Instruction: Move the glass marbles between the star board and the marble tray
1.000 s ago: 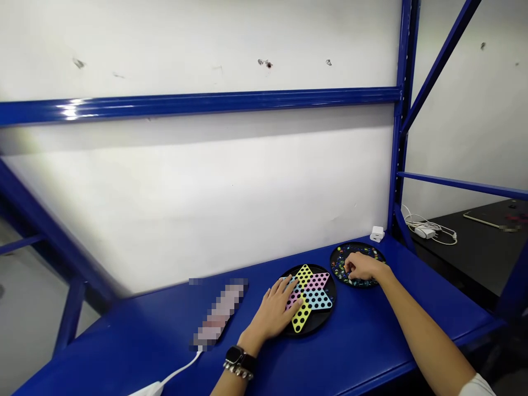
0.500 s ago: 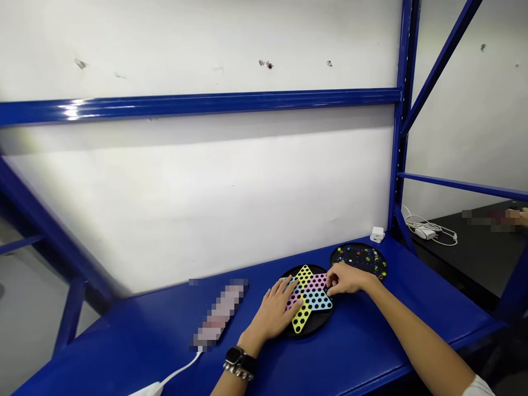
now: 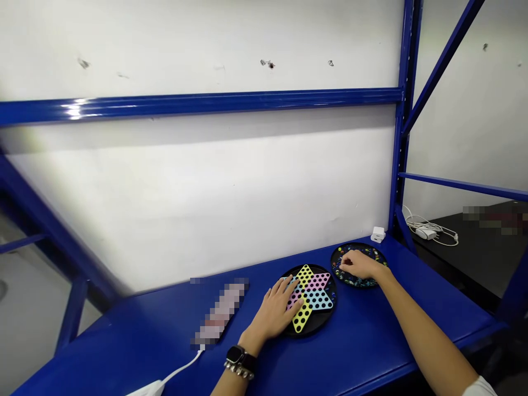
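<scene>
The left hand (image 3: 274,308) lies open and flat on a round black Chinese checkers board with a coloured star (image 3: 315,300), on the blue metal surface (image 3: 124,352). The right hand (image 3: 358,265) stretches forward, fingers curled down into a round black tray (image 3: 355,282) of small glass marbles (image 3: 339,264) — perhaps pinching one, hard to tell.

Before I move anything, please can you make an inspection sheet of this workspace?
Surface: blue bench top, holding everything below.
Job's things: star-shaped Chinese checkers board in yellow, pink and blue on a round black base; round black tray of coloured marbles.
Hands: left hand lies on the board; right hand is over the tray, fingers down at the marbles.
Clutter: pixelated object; white plug adapter.
Cables: white cable on the bench; white cables on a black table.
Surroundings: blue steel rack, white wall.
</scene>
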The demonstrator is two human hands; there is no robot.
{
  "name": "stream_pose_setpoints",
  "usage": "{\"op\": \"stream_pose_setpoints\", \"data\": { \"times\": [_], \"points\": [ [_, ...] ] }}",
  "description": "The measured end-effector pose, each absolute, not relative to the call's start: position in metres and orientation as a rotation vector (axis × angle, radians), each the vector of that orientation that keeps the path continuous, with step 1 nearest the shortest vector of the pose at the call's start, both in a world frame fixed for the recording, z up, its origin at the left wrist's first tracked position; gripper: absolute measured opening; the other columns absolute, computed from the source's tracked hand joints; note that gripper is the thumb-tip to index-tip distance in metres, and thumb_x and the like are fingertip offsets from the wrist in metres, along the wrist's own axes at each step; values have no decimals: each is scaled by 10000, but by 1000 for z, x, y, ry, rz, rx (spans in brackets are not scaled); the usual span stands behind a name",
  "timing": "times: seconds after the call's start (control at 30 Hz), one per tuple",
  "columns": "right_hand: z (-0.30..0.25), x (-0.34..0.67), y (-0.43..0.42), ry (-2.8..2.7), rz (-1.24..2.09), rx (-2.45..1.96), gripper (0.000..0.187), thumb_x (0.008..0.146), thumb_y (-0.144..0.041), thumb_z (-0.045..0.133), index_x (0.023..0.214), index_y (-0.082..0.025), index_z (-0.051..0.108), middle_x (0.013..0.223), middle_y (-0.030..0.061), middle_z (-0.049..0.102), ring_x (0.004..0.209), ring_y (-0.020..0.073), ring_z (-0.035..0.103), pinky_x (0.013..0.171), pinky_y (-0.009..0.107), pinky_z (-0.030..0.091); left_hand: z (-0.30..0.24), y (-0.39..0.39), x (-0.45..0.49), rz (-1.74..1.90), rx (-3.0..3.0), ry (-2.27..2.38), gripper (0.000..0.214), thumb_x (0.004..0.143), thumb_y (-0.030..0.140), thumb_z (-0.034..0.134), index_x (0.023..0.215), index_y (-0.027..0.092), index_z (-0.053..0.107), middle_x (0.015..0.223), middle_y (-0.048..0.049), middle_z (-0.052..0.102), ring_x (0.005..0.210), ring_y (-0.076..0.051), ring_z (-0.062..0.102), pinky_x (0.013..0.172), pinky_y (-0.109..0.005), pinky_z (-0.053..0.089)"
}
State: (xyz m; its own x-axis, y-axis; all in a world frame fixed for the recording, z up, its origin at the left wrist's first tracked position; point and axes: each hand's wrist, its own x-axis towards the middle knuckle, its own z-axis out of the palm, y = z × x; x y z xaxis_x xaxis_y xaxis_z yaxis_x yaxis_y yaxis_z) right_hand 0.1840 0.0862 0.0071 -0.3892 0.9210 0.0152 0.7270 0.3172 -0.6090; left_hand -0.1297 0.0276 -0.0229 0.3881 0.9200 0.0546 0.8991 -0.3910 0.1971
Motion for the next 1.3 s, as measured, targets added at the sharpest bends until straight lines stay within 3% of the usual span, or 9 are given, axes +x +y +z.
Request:
{"op": "stream_pose_setpoints", "data": {
  "times": [0.1,0.37,0.47,0.7,1.1,1.3],
  "points": [
    [5,198,88,-2289,799,-1572,78,763,-226,644,785,-169,692,794,50,696,720,171,598,638,253,411,-23,27,-130,242,2502,1655,668,950,649,324,1505,280,362,1589,-71,314,1457,-324,277,1162,-543,289],
    [-2,193,89,-2361,837,-1567,111,718,-144,641,803,-181,702,737,21,675,672,154,598,660,251,436,-22,27,-130,234,2504,1666,664,948,655,321,1510,304,349,1588,-54,317,1458,-323,277,1161,-542,301],
    [-4,193,91,-2333,761,-1538,89,754,-168,612,808,-179,682,775,35,683,711,169,610,644,248,427,-22,27,-130,216,2493,1672,669,946,661,313,1512,305,343,1593,-57,304,1464,-320,262,1163,-548,291],
    [-16,183,103,-2065,258,-1526,195,913,-242,475,1031,-200,624,1070,73,643,922,185,604,797,280,416,-21,27,-130,235,2500,1665,662,951,651,319,1504,290,366,1589,-66,312,1453,-334,285,1155,-558,302],
    [-36,171,118,-2127,331,-1678,176,894,-232,524,1034,-185,619,1069,91,663,1011,226,587,783,286,386,-23,28,-130,241,2506,1655,676,951,648,317,1510,271,359,1588,-87,311,1452,-339,285,1154,-555,302],
    [-39,172,123,-2122,345,-1653,185,920,-244,523,1033,-180,656,1114,101,660,1089,238,576,850,296,400,-17,25,-127,208,2462,1664,686,951,656,299,1513,266,348,1599,-71,288,1468,-327,246,1167,-557,272]
  ]
}}
